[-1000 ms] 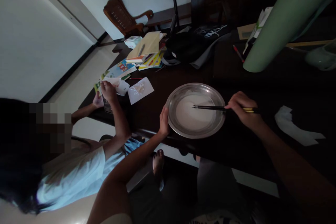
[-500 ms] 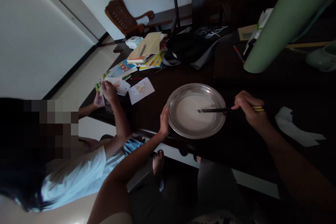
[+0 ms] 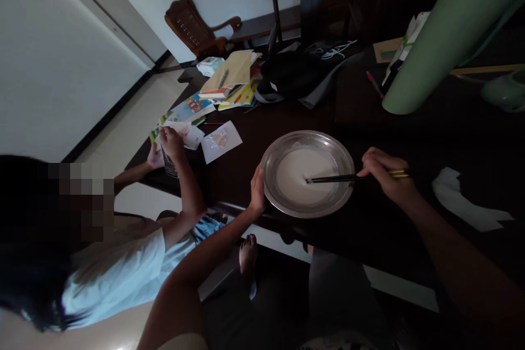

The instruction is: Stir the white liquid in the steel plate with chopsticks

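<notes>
Right now, the right hand (image 3: 383,175) is clamping its grip on the chopsticks (image 3: 336,178), tips dipping into white liquid (image 3: 297,172) in the metal plate (image 3: 307,135) on the tabletop (image 3: 254,136), while the left hand (image 3: 257,191) is clasping its rim; stirring looks underway, unfinished.

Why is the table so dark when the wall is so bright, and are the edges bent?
Head view: light reaches the pale wall and floor at left, leaving the dark table underexposed; head view: the metal plate shows a soft sheen, so the chopsticks in the right hand stand out; head view: the wide lens slants and bows lines near the edges, like the green cylinder.
</notes>
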Tool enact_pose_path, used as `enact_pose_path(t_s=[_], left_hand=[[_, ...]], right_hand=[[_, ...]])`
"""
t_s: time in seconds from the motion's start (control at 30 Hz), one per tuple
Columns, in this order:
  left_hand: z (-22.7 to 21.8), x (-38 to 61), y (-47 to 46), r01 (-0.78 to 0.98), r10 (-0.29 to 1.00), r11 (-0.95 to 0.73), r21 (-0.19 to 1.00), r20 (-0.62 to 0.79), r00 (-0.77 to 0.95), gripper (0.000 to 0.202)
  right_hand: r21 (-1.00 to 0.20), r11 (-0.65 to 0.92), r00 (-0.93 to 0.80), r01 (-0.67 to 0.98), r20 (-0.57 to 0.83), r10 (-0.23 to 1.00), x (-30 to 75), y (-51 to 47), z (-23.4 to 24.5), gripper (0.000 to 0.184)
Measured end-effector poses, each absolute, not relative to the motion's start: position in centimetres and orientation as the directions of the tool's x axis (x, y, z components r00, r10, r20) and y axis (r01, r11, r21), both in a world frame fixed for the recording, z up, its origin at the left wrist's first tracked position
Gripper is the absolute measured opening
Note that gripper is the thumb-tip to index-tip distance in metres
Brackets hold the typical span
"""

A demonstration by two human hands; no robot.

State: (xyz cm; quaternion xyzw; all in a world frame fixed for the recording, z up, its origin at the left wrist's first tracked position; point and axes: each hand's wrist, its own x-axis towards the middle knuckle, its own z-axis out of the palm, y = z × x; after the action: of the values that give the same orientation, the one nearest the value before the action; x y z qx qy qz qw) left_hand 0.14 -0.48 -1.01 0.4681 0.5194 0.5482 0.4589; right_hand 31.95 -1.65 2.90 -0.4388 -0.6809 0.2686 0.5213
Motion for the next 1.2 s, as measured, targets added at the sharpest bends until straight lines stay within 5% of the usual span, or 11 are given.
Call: enact_pose_path(t_s=[0.13, 0.33, 0.53, 0.73, 0.93, 1.2], left_hand=[[-1.0, 0.0, -0.5, -0.011, 0.992, -0.028, 1.0, 0.026, -0.125, 0.054], [-1.0, 0.2, -0.4, -0.025, 0.99, -0.01, 1.0, 0.006, -0.137, 0.057], [-1.1, 0.0, -0.5, -0.017, 0.99, -0.041, 0.999, 0.038, -0.136, 0.051], [-0.9, 0.1, -0.4, 0.001, 0.989, -0.035, 0.999, 0.035, -0.146, 0.051], [-0.5, 0.4, -0.4, 0.008, 0.989, -0.041, 0.999, 0.041, -0.145, 0.055], [-0.6, 0.4, -0.4, -0.027, 0.99, -0.021, 0.999, 0.017, -0.14, 0.051]], right_hand=[[-0.766, 0.5, -0.187, 0.404, 0.466, 0.865, 31.1, -1.6, 2.7, 0.041], [-0.817, 0.456, -0.008, 0.352, 0.485, 0.875, 32.4, -1.5, 2.3, 0.05], [-0.78, 0.486, -0.171, 0.394, 0.457, 0.873, 31.3, -1.5, 2.5, 0.043], [-0.821, 0.461, 0.021, 0.337, 0.496, 0.868, 32.4, -1.5, 2.5, 0.05], [-0.803, 0.473, -0.165, 0.364, 0.444, 0.881, 31.3, -1.5, 2.8, 0.043], [-0.834, 0.464, -0.002, 0.3, 0.485, 0.874, 32.4, -1.4, 2.8, 0.053]])
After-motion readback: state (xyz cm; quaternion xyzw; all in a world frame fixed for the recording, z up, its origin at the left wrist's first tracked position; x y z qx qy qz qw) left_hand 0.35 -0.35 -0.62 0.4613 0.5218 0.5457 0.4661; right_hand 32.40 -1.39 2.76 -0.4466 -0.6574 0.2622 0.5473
